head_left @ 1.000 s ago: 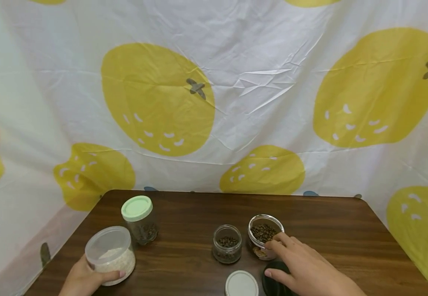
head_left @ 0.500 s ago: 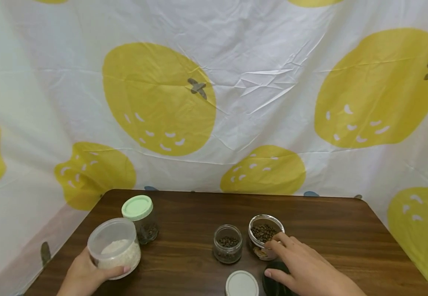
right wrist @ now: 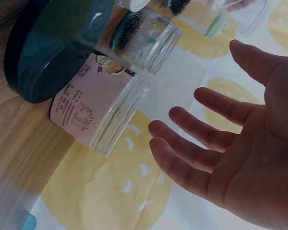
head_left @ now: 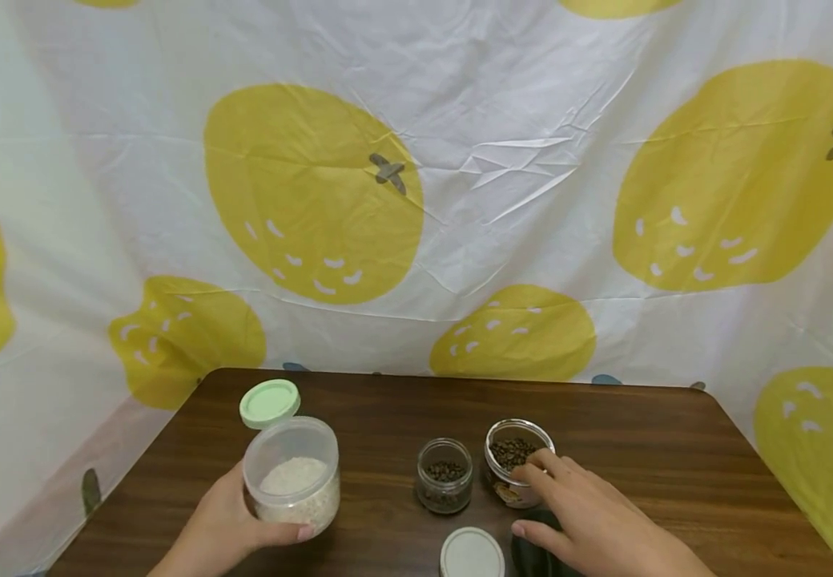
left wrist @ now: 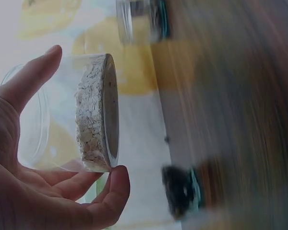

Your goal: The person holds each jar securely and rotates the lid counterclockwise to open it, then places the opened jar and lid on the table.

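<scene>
My left hand point(head_left: 225, 517) grips a clear plastic jar point(head_left: 308, 506), thumb along its near side and fingers around the far side. A layer of pale, oat-like flakes point(left wrist: 92, 112) fills its lower part; the jar is raised off the table, close to upright. My right hand point(head_left: 589, 513) holds nothing; its fingers are spread and gently bent in the right wrist view. It hovers beside a labelled jar of coffee beans point(head_left: 509, 490), open at the top, and over a dark round container point(head_left: 529, 553). Left of the labelled jar stands a small open glass jar point(head_left: 445, 490) of dark beans.
Behind the held jar, a jar with a mint-green lid point(head_left: 270, 403) is mostly hidden. A white round lid point(head_left: 472, 554) is at the front edge of view. The brown wooden table point(head_left: 388, 401) ends at a white curtain point(head_left: 517, 216) with yellow fruit prints.
My left hand has lifted the clear jar off the table and carried it to the right, in front of the green-lidded jar. My right hand has stayed nearly still.
</scene>
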A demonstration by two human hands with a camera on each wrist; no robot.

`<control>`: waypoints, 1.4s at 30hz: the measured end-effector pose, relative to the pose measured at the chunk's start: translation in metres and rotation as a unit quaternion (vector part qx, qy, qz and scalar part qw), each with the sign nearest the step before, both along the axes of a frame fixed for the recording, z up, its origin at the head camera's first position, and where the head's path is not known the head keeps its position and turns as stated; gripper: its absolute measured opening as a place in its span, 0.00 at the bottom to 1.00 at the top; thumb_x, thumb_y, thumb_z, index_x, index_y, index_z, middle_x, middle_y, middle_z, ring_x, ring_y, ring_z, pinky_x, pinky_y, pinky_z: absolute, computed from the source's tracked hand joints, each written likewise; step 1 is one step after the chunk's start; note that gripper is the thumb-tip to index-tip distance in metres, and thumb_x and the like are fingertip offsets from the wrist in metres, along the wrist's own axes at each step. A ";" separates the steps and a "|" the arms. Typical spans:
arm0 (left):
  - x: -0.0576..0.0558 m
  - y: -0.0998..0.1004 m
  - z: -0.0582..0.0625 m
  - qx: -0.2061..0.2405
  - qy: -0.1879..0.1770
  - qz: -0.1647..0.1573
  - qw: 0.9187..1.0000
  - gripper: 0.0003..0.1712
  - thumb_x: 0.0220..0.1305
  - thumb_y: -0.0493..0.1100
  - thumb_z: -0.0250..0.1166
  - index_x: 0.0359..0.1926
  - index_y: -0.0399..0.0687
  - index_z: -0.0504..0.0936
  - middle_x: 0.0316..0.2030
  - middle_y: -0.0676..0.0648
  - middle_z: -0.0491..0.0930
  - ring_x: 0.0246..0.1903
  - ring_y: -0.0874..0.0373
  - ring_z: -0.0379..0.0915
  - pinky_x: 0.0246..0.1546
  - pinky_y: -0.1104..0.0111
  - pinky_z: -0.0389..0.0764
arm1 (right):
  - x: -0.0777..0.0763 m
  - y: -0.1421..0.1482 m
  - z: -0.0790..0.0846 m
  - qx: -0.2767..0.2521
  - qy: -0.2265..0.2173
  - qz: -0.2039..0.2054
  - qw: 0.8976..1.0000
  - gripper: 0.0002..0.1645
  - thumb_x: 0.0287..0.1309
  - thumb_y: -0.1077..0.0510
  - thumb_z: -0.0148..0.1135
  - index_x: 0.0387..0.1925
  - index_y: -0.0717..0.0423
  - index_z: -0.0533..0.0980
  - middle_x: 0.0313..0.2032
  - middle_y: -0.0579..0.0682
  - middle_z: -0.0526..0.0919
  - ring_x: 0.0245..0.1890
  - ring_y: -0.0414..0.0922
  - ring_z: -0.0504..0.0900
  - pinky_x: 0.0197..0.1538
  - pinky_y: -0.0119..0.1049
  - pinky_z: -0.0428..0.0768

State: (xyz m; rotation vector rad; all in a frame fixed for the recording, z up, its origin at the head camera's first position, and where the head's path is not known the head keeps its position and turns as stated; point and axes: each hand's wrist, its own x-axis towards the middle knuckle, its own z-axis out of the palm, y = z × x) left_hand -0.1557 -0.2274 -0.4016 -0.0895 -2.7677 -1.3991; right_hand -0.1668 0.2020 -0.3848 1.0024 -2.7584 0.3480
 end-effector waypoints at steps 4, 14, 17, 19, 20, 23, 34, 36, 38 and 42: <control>0.002 0.018 -0.001 0.014 0.004 -0.037 0.999 0.56 0.32 0.55 0.88 0.65 0.55 0.71 0.52 0.52 0.82 0.51 0.57 0.77 0.52 0.64 0.77 | 0.001 -0.005 0.004 -0.005 0.004 0.005 1.000 0.29 0.67 0.29 0.52 0.59 0.39 0.74 0.50 0.32 0.72 0.45 0.33 0.73 0.45 0.36 0.78; -0.005 0.059 0.000 0.048 0.014 -0.112 0.992 0.54 0.32 0.54 0.88 0.65 0.57 0.73 0.51 0.51 0.83 0.51 0.56 0.78 0.49 0.67 0.78 | 0.005 -0.024 0.016 -0.026 -0.006 -0.001 1.000 0.37 0.68 0.27 0.46 0.67 0.42 0.70 0.56 0.34 0.71 0.51 0.34 0.74 0.50 0.39 0.80; -0.006 0.070 0.001 0.047 0.008 -0.131 0.990 0.54 0.34 0.54 0.87 0.65 0.57 0.73 0.51 0.51 0.83 0.50 0.56 0.78 0.50 0.65 0.78 | 0.005 -0.031 0.019 -0.041 0.000 0.002 0.999 0.36 0.69 0.29 0.49 0.69 0.43 0.68 0.58 0.34 0.71 0.54 0.35 0.75 0.52 0.41 0.80; -0.007 0.077 0.001 0.045 0.011 -0.146 0.988 0.54 0.35 0.55 0.87 0.66 0.56 0.72 0.52 0.52 0.83 0.51 0.56 0.78 0.50 0.64 0.77 | 0.006 -0.036 0.021 -0.051 0.011 0.008 0.999 0.35 0.69 0.31 0.52 0.70 0.42 0.67 0.59 0.35 0.71 0.55 0.35 0.75 0.53 0.41 0.80; -0.007 0.080 0.001 0.045 0.013 -0.153 0.987 0.54 0.36 0.55 0.87 0.66 0.56 0.71 0.52 0.52 0.82 0.51 0.56 0.78 0.51 0.64 0.77 | 0.006 -0.039 0.022 -0.055 0.019 0.012 0.998 0.35 0.69 0.32 0.53 0.70 0.42 0.67 0.59 0.35 0.70 0.56 0.35 0.74 0.54 0.41 0.80; -0.008 0.091 -0.001 0.054 0.021 -0.178 0.982 0.53 0.39 0.56 0.86 0.67 0.56 0.70 0.53 0.53 0.82 0.51 0.56 0.78 0.51 0.65 0.77 | 0.007 -0.047 0.027 -0.069 0.039 0.031 0.996 0.35 0.69 0.33 0.55 0.70 0.42 0.66 0.60 0.37 0.70 0.57 0.34 0.73 0.55 0.41 0.80; -0.015 0.127 -0.004 0.092 0.024 -0.209 0.973 0.53 0.43 0.57 0.83 0.69 0.58 0.67 0.54 0.53 0.81 0.46 0.60 0.80 0.44 0.70 0.80 | 0.008 -0.068 0.040 -0.060 0.091 0.031 0.994 0.41 0.65 0.29 0.56 0.72 0.44 0.64 0.61 0.42 0.70 0.54 0.37 0.71 0.55 0.42 0.78; -0.015 0.131 -0.004 0.095 0.021 -0.212 0.972 0.53 0.43 0.57 0.83 0.69 0.58 0.67 0.54 0.53 0.81 0.47 0.60 0.80 0.44 0.70 0.80 | 0.007 -0.069 0.040 -0.054 0.091 0.022 0.994 0.44 0.64 0.28 0.56 0.72 0.45 0.64 0.61 0.44 0.71 0.56 0.41 0.72 0.61 0.47 0.76; -0.015 0.134 -0.004 0.096 0.019 -0.215 0.972 0.53 0.44 0.57 0.83 0.70 0.58 0.67 0.55 0.52 0.80 0.47 0.60 0.80 0.44 0.70 0.80 | 0.006 -0.071 0.041 -0.046 0.082 0.015 0.995 0.45 0.64 0.26 0.55 0.73 0.45 0.64 0.61 0.45 0.71 0.59 0.45 0.73 0.66 0.53 0.73; -0.015 0.140 -0.003 0.086 0.022 -0.216 0.972 0.53 0.43 0.58 0.83 0.69 0.58 0.67 0.55 0.52 0.80 0.48 0.60 0.79 0.44 0.69 0.79 | 0.005 -0.073 0.042 -0.022 0.074 -0.002 0.997 0.47 0.62 0.22 0.51 0.72 0.44 0.65 0.61 0.47 0.73 0.60 0.51 0.75 0.64 0.58 0.73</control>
